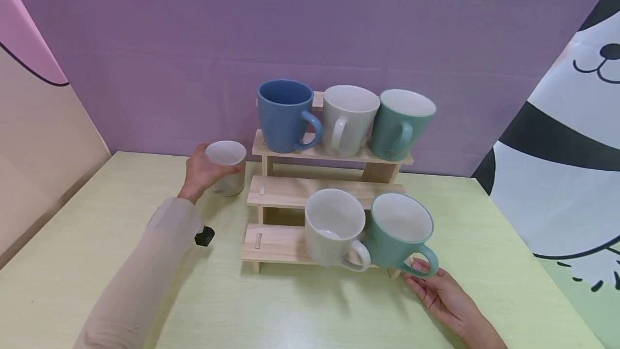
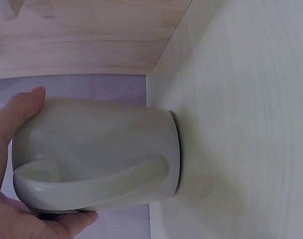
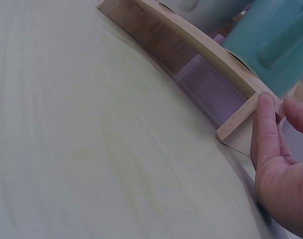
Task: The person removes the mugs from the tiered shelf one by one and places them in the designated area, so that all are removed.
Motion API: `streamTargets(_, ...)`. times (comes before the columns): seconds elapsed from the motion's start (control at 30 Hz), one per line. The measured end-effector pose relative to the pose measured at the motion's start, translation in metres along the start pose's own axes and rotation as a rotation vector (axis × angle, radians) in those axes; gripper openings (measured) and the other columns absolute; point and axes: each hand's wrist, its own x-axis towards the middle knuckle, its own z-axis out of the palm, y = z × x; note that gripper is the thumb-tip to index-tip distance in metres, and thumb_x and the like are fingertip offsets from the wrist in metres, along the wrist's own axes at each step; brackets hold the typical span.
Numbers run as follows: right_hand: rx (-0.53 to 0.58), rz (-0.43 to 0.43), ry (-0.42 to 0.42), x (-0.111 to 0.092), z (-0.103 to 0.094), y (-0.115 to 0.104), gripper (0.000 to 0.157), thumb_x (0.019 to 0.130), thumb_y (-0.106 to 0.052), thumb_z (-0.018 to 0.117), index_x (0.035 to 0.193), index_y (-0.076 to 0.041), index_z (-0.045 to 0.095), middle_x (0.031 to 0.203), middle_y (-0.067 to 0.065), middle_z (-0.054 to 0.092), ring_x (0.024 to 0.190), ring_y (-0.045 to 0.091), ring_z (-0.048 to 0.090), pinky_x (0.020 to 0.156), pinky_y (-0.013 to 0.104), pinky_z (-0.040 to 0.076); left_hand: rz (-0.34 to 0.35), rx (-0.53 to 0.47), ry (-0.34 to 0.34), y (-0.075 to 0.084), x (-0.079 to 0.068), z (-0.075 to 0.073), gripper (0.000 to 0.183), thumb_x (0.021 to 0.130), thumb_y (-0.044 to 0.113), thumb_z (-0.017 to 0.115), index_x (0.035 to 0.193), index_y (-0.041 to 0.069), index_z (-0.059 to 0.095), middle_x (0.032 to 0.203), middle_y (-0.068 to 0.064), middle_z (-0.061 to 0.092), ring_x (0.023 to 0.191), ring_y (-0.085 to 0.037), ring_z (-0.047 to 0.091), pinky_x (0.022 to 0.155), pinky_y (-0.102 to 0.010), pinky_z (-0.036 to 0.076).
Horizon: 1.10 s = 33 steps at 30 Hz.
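My left hand (image 1: 204,173) grips a white mug (image 1: 231,182) near its rim, left of a wooden three-tier rack (image 1: 276,244). In the left wrist view the mug (image 2: 106,137) stands upright by the tabletop, its handle facing that camera. My right hand (image 1: 448,299) is at the rack's front right corner, below a green mug (image 1: 394,236). The right wrist view shows straight fingers (image 3: 267,129) against the end of the bottom shelf (image 3: 216,55), the thumb near the board's end. Another white mug (image 1: 329,236) sits beside the green one on the bottom shelf.
On the top shelf stand a blue mug (image 1: 283,123), a white mug (image 1: 349,128) and a green mug (image 1: 399,128). The middle shelf (image 1: 286,190) is bare at its left. A purple backdrop (image 1: 194,42) rises behind the pale table (image 1: 194,284).
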Motion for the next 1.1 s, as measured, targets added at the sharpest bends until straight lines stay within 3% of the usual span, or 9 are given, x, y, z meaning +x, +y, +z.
streamTargets(0.77,0.033,-0.015,-0.030,-0.0010,-0.0049,0.0010,0.037,0.103,0.001,0.029,0.112,-0.002,0.064,0.112,0.011,0.067,0.108,0.018,0.065,0.098,0.025,0.048,0.020,-0.033,0.004,-0.0014,0.0039,0.0006,0.089,0.071,0.031,0.081,0.138,-0.005,0.036,0.136,-0.026,0.048,0.123,-0.041,0.048,0.098,-0.052,0.045)
streamTargets(1.1,0.017,-0.015,-0.053,-0.0002,-0.0062,0.0012,0.039,0.103,0.000,0.027,0.112,-0.003,0.065,0.112,0.009,0.067,0.108,0.017,0.064,0.098,0.024,0.047,0.038,-0.045,-0.061,-0.0078,0.0061,-0.0010,0.091,0.074,0.034,0.079,0.141,-0.003,0.030,0.139,-0.024,0.044,0.124,-0.040,0.047,0.100,-0.053,0.043)
